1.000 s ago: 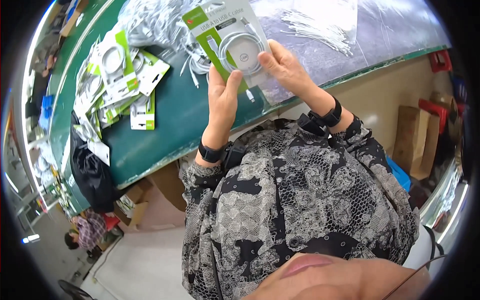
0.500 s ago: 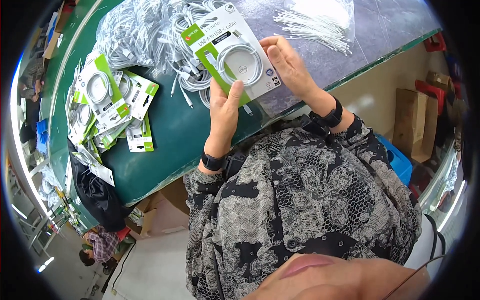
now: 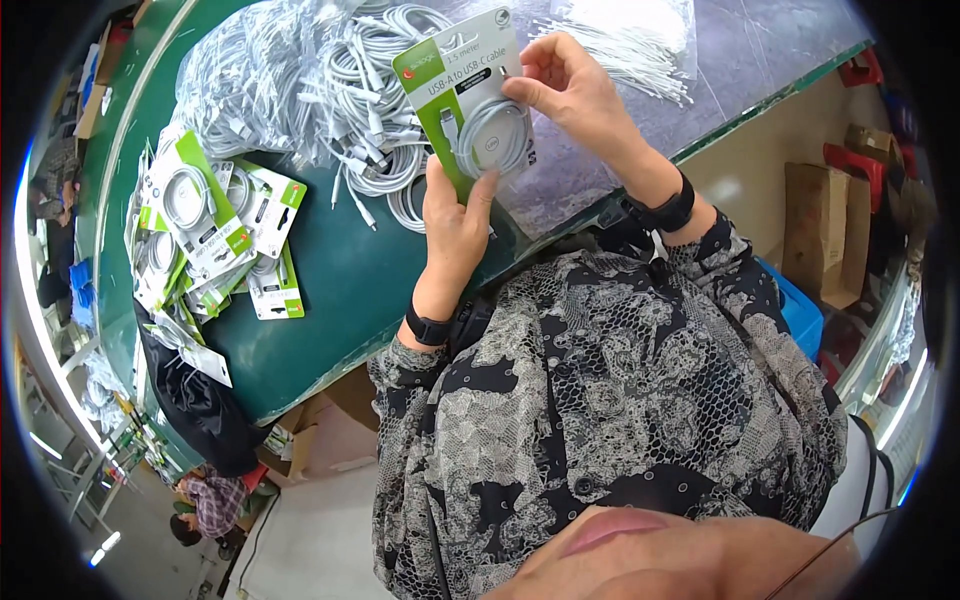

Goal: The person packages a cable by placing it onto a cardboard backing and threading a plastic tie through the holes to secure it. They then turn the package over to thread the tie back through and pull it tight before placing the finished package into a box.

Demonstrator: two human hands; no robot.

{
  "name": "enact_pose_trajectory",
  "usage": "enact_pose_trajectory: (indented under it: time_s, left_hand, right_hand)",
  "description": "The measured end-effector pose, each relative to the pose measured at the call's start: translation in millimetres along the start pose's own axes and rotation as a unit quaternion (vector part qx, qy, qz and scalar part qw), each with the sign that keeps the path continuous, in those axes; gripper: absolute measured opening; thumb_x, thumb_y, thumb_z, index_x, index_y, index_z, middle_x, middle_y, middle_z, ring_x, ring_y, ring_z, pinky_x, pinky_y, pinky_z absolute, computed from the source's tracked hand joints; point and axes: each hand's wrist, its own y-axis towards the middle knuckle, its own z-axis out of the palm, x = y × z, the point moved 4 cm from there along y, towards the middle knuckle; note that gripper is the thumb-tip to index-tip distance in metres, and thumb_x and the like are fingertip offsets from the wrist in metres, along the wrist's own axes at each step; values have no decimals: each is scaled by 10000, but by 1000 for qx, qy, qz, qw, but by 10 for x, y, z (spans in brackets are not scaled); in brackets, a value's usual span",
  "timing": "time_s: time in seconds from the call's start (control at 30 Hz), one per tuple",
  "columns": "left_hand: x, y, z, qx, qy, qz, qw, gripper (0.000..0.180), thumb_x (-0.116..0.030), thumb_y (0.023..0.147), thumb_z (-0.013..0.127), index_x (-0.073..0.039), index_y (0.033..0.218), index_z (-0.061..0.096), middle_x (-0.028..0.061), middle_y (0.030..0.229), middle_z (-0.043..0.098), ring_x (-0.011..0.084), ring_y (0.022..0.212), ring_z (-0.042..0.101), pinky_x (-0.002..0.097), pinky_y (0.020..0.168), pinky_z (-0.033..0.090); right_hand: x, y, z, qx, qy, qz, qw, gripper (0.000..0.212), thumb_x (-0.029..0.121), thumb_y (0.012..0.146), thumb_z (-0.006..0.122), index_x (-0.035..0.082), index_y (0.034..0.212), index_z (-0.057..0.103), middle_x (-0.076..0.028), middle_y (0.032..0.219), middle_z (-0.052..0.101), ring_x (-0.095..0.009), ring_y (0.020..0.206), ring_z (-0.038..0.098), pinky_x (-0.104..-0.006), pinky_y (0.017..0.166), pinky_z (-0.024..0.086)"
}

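The left hand [image 3: 455, 222] grips a flat white-and-green card [image 3: 471, 104] with coiled white cable [image 3: 519, 148] above the tabletop [image 3: 335, 285]; the right hand [image 3: 585, 100], half curled, is beside its edge, grip unclear. A clear plastic bag [image 3: 684, 18] contains thin white strips [image 3: 630, 60].

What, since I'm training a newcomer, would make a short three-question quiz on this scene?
1. Fill in: the pile of cards lies to the ___ of the left hand in the picture.
2. What colour is the coiled cable on the held card? a) bright red b) dark blue c) whitish
3. True or false: the right hand is lower in the picture than the left hand.

Key: 1 left; 2 c; 3 false, the right hand is higher.
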Motion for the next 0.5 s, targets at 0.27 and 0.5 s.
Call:
enact_pose_trajectory:
  time_s: [0.27, 0.5]
  left_hand:
    - [-1, 1, 70, 10, -217, -112, 970, 355, -87, 891, 617, 28, 1185, 455, 129, 1053, 589, 165, 908, 579, 291, 781, 471]
    - [-108, -89, 87, -7, 26, 45, 999, 367, -91, 910, 591, 16, 1225, 436, 86, 1071, 585, 141, 926, 568, 273, 796, 464]
  right_hand:
    - [18, -104, 8, -28, 98, 3, 995, 348, 227, 886, 673, 16, 1111, 514, -44, 1032, 591, -97, 897, 575, -224, 766, 490]
    - [312, -188, -119, -115, -124, -126, 978, 335, 199, 874, 677, 13, 1117, 542, -66, 1071, 612, -119, 896, 591, -247, 771, 493]
